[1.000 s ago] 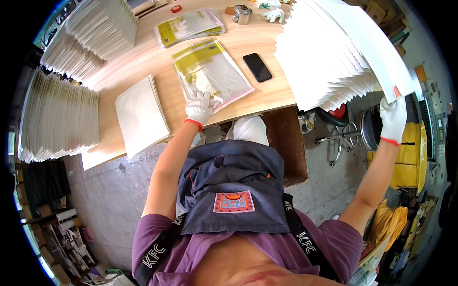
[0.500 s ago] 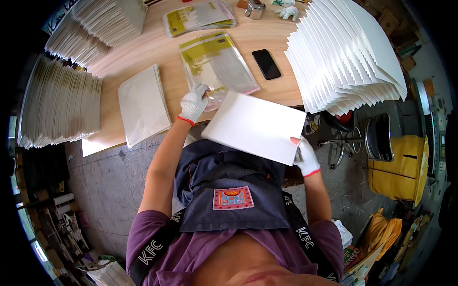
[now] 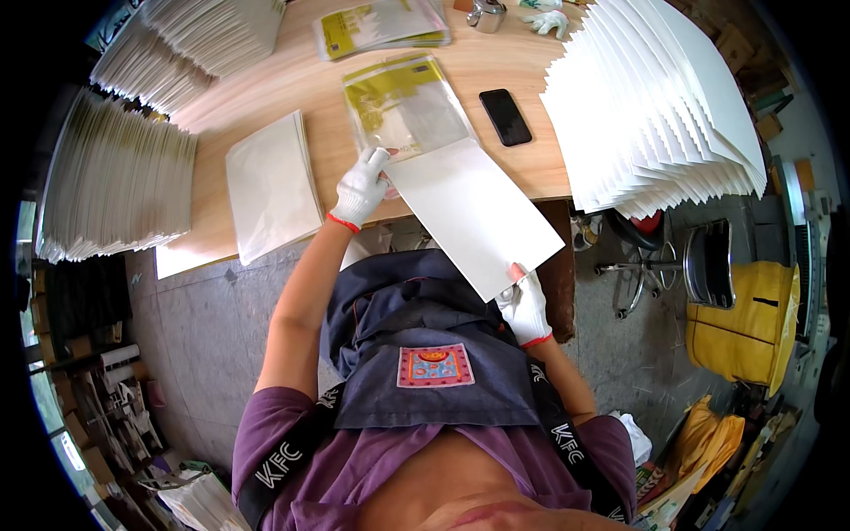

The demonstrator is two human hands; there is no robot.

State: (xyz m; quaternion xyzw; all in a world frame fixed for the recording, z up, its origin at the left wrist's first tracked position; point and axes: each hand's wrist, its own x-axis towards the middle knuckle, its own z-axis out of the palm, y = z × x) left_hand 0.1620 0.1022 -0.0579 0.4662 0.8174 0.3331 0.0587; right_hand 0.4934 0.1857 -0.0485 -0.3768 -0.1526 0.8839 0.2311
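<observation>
A white rectangular sheet stack or board (image 3: 478, 217) slants from the table edge toward my lap. My right hand (image 3: 524, 308), in a white glove with a red cuff, grips its near edge, thumb on top. The board's far end lies over the near part of a clear plastic bag (image 3: 403, 97) with an olive-yellow printed band. My left hand (image 3: 361, 188), gloved the same way, pinches the bag's near edge beside the board's far left corner. Whether that corner is inside the bag's mouth I cannot tell.
Filled clear sleeves (image 3: 274, 186) lie left of the bag. Tall paper stacks (image 3: 124, 177) line the left side, and fanned white stacks (image 3: 655, 115) the right. A black phone (image 3: 506, 117), more printed bags (image 3: 381, 26), a metal cup (image 3: 486, 15) and spare gloves (image 3: 545, 22) rest on the table.
My right hand has moved left and nearer my body, turning the board so its far end points at the bag. My left hand stays at the bag's near edge.
</observation>
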